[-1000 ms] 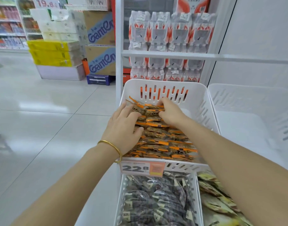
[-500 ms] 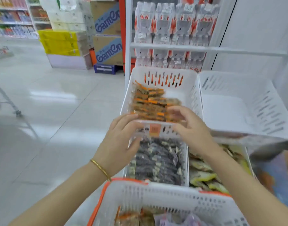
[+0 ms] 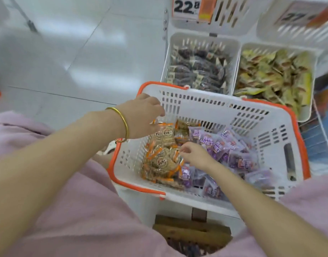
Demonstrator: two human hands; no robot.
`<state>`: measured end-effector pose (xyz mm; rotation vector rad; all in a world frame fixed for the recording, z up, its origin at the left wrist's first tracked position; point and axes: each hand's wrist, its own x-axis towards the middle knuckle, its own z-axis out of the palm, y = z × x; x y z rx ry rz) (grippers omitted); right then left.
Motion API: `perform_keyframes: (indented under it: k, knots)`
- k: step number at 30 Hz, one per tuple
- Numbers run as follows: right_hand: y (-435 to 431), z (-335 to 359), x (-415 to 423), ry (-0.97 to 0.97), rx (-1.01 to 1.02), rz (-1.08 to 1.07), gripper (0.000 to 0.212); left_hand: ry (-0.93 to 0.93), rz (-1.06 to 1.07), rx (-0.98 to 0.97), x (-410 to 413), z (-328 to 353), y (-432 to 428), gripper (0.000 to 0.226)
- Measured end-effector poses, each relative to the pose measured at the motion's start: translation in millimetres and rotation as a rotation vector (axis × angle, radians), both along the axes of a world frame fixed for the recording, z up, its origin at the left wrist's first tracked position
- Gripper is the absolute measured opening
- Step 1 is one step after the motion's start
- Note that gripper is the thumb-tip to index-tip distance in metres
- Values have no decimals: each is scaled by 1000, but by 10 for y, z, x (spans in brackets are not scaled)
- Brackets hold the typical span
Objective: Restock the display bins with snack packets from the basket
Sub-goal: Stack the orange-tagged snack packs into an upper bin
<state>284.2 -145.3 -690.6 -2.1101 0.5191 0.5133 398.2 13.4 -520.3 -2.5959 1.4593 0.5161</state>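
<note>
A white basket with an orange rim [image 3: 215,106] sits just in front of me. Orange-trimmed snack packets [image 3: 163,160] fill its left side and purple packets [image 3: 239,160] its right. My left hand [image 3: 144,117], with a gold bangle on the wrist, reaches over the basket's far left corner, fingers relaxed above the orange packets. Inside the basket, my right hand [image 3: 194,154] has its curled fingertips at the edge of the orange packets. Whether it grips one is unclear.
Beyond the basket stand two white bins, one [image 3: 202,37] with dark packets, one [image 3: 278,46] with yellow-green packets. Above them is a bin front with a 22.8 price tag [image 3: 187,8]. A wooden stool [image 3: 191,230] sits under the basket. Tiled floor [image 3: 66,62] lies left.
My view has dropped from the upper bin of orange packets to the basket. Both hands left that bin and moved down into the basket.
</note>
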Motion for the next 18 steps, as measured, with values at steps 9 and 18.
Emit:
perform_keyframes:
  k: [9, 18]
  knots:
    - [624, -701, 430, 28, -562, 285, 65, -57, -100, 58, 117, -144, 84, 47]
    - [136, -133, 223, -157, -32, -125, 24, 10, -42, 31, 129, -129, -70, 46]
